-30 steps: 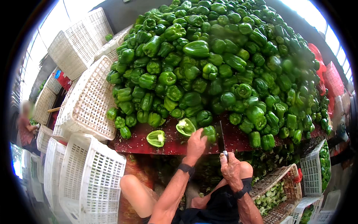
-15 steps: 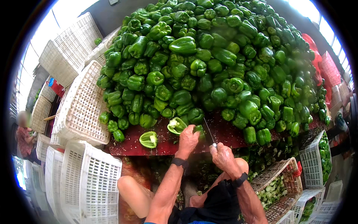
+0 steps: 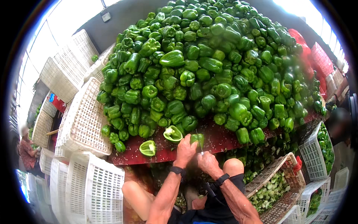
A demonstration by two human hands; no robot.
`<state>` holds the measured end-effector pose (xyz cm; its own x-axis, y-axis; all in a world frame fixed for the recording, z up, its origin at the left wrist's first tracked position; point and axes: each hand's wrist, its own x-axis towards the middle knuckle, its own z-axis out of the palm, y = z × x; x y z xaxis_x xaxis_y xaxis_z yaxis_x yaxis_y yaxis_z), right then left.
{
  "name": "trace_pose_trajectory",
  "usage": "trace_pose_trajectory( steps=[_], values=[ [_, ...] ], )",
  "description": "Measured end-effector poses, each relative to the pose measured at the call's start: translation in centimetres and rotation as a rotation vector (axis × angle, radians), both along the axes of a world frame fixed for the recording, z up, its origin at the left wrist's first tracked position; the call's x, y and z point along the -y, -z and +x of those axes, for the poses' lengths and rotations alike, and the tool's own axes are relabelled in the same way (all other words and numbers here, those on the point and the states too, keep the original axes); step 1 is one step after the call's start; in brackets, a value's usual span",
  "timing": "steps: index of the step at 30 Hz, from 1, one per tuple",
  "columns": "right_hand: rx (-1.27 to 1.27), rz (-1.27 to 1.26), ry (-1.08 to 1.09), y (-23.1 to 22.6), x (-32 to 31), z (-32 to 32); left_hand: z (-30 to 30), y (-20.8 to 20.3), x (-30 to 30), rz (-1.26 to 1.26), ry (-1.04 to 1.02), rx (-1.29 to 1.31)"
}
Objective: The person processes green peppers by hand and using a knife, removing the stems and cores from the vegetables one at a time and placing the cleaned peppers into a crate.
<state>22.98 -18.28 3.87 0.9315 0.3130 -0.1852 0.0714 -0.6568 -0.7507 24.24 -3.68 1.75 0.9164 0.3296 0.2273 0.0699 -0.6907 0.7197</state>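
Observation:
On the red table edge in front of me, my left hand (image 3: 185, 151) is closed around a green bell pepper (image 3: 195, 138). My right hand (image 3: 209, 164) grips a small knife (image 3: 200, 145), whose thin blade lies against the right part of that pepper. How deep the blade sits cannot be made out. Two cut pepper halves with pale insides lie to the left: one half (image 3: 148, 148) near the table's front edge, the other half (image 3: 172, 133) farther back, close to my left hand.
A big heap of whole green peppers (image 3: 209, 63) covers the table (image 3: 164, 155). White plastic crates (image 3: 100, 190) stand at the left. A crate of pepper scraps (image 3: 270, 192) sits by my right leg, with a crate of peppers (image 3: 315, 153) beyond. At far left is another person (image 3: 29, 151).
My right hand has moved left, bringing the knife blade onto the pepper in my left hand. The whole view has shifted a little. Both cut halves remain on the table.

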Motion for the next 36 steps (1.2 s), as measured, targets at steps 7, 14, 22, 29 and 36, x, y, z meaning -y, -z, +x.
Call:
trace_pose_trajectory(
  steps=[7, 14, 22, 29, 36],
  values=[
    [-0.127, -0.164, -0.112, -3.6, 2.8, 1.1, -0.7, 1.2, -2.1, -0.113, -0.069, -0.033],
    [0.212, -0.147, -0.14, 0.5, 5.3, 0.2, -0.8, 1.2, -1.2, -0.088, -0.008, 0.036],
    [0.38, -0.153, -0.064, 1.8, 5.2, 1.2, -1.4, 1.1, -2.8, -0.063, -0.101, 0.0],
    [0.338, -0.117, -0.069, 2.9, 3.8, 3.3, 1.2, -1.2, -3.7, 0.082, -0.066, 0.076],
    [0.307, -0.014, -0.02, 1.5, 3.9, 2.1, 7.3, 0.1, -5.4, 0.23, 0.116, 0.212]
  ],
)
